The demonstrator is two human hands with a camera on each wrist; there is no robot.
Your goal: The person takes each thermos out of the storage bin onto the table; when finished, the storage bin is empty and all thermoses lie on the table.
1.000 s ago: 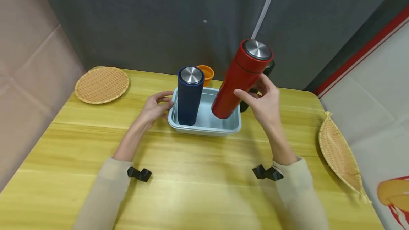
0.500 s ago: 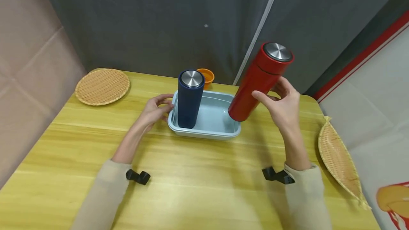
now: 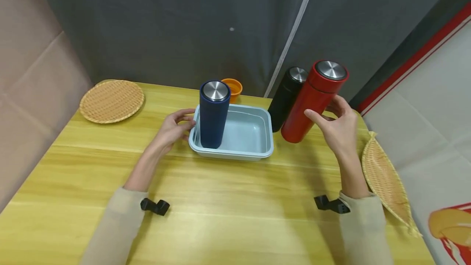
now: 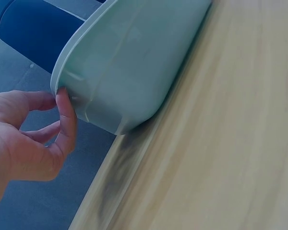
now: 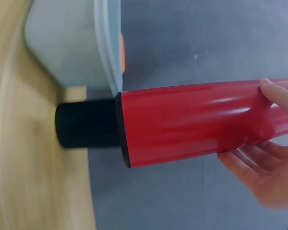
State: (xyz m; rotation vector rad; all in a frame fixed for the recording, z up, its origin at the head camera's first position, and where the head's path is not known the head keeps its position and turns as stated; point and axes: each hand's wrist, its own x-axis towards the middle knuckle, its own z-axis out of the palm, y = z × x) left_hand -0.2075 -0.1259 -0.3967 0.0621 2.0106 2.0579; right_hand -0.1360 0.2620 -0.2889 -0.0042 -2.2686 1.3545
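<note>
A red thermos with a steel-topped lid is in my right hand, thumb on one side and fingers on the other. In the right wrist view the base of the red thermos hangs above the table. My left hand pinches the left rim of a light blue tub; the left wrist view shows thumb and finger at the rim of the tub. Inside the tub, at its left end, a navy blue thermos stands upright. Just behind the red one is a black thermos on the table.
An orange cup stands behind the tub, partly hidden by the navy thermos. A round woven tray lies at the back left. Near the right edge of the wooden table is a leaf-shaped woven basket. A dark grey curtain hangs behind.
My right hand has carried the red thermos rightward, from over the tub to beside it. The black thermos has come into fuller view. My left hand stays at the tub's rim.
</note>
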